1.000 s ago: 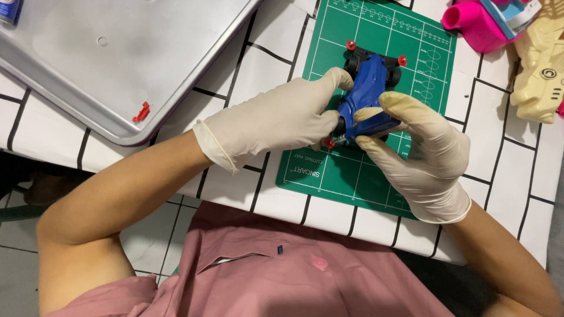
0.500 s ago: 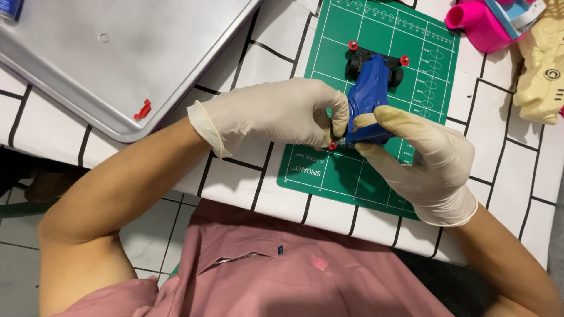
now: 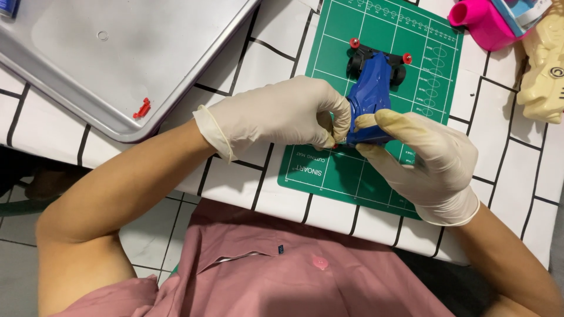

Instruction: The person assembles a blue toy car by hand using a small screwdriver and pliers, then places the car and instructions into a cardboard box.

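Two gloved hands work on one toy car (image 3: 369, 97); both are mine. My left hand (image 3: 282, 114) is curled tight, fingers bent inward, fingertips (image 3: 335, 132) pinching the near left edge of the car's blue shell; a small red part shows just under those fingertips, too small to identify. My right hand (image 3: 420, 158) meets the left across the car; its thumb (image 3: 385, 120) lies over the near end of the shell and its fingers wrap beneath, so the grip is closed on the car. The car sits between the two hands and extends away from them; its near end is lifted in the grip, and I cannot tell whether the far end touches the surface. Beyond my fingertips, the far end shows black wheels and two red rollers (image 3: 355, 43). Under both hands lies a green mat (image 3: 346, 176) on a white tablecloth (image 3: 517, 147) with black lines. Well left of my left hand rests a metal tray (image 3: 76, 70); a small red clip (image 3: 141, 108) lies on it near the closest edge. Far beyond my right hand stand a pink container (image 3: 479, 23) and a cream figure (image 3: 543, 70); below my wrists is my pink shirt (image 3: 305, 264).
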